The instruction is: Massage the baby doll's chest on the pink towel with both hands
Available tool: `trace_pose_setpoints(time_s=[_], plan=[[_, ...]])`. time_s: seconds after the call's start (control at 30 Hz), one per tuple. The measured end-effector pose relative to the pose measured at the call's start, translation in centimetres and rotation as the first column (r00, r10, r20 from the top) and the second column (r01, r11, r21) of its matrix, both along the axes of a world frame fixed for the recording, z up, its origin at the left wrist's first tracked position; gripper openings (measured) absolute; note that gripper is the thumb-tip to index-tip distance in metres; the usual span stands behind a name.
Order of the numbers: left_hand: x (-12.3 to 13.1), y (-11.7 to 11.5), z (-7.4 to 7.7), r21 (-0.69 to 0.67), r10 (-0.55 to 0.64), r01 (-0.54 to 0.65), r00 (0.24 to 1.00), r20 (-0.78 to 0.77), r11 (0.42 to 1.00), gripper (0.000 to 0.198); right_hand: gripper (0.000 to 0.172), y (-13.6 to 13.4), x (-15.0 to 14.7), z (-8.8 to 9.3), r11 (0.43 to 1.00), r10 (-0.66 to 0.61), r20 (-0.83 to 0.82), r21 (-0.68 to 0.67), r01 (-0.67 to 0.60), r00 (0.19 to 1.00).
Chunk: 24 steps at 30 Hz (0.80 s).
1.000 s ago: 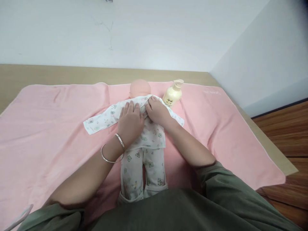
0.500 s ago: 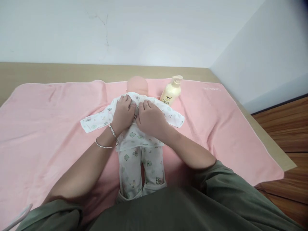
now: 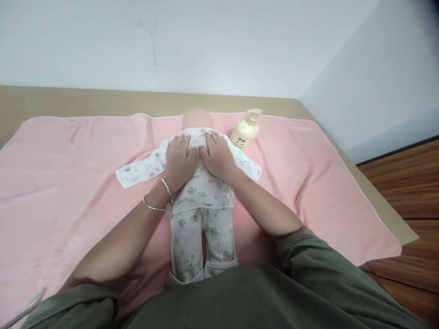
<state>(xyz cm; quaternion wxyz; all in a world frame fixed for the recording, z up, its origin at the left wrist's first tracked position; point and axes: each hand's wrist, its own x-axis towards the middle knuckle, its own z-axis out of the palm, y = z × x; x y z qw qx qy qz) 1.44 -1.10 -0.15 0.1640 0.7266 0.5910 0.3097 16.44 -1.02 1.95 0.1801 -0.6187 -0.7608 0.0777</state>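
Note:
A baby doll [image 3: 198, 119] in white printed pyjamas lies on a pink towel [image 3: 68, 183], head away from me. My left hand [image 3: 179, 161] rests flat on the left of its upper body, fingers stretched toward the shoulder. Two bangles ring that wrist. My right hand [image 3: 218, 157] lies flat beside it on the right of the upper body, fingers also extended. Both palms press on the shirt [image 3: 206, 189]. The doll's sleeves spread out to either side, and its legs [image 3: 200, 242] point toward me.
A cream pump bottle [image 3: 245, 131] lies on the towel just right of the doll's head. The towel covers a wooden table [image 3: 103, 100] set against a white wall. The table's right edge drops to a wooden floor [image 3: 411, 196].
Both hands slid up the doll's body from its middle toward the shoulders and flattened out. The shirt now lies smoother over the torso.

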Motion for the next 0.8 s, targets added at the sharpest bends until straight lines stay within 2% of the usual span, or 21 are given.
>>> trace_pose_setpoints(time_s=[0.13, 0.27, 0.37, 0.47, 0.6, 0.8], plan=[[-0.4, 0.1, 0.7, 0.017, -0.070, 0.072, 0.992, -0.107, 0.997, 0.058, 0.065, 0.1, 0.1, -0.1, 1.000, 0.002, 0.013, 0.012, -0.003, 1.000], [-0.6, 0.0, 2.1, 0.017, -0.131, 0.136, 0.976, -0.176, 0.991, 0.045, 0.064, 0.2, 0.6, 0.7, 0.999, 0.046, 0.075, -0.018, -0.045, 0.996], [-0.2, -1.0, 3.3, 0.021, -0.133, 0.139, 0.973, -0.189, 0.990, 0.035, 0.062, 0.3, 1.2, 1.1, 0.993, 0.113, 0.113, -0.033, -0.110, 0.987], [0.4, -2.3, 4.1, 0.019, -0.201, 0.210, 0.955, -0.220, 0.978, 0.031, 0.057, 0.4, 1.6, 1.3, 0.988, 0.154, 0.156, -0.008, -0.155, 0.976], [0.5, -2.5, 4.2, -0.001, -0.219, 0.224, 0.952, -0.212, 0.975, 0.039, 0.046, 0.0, 1.4, 1.9, 0.988, 0.150, 0.194, 0.016, -0.156, 0.969], [-0.1, -0.4, 3.0, -0.032, -0.183, 0.180, 0.966, -0.182, 0.983, 0.048, 0.034, -2.8, -0.1, 3.7, 0.982, 0.173, 0.254, 0.035, -0.188, 0.952]])
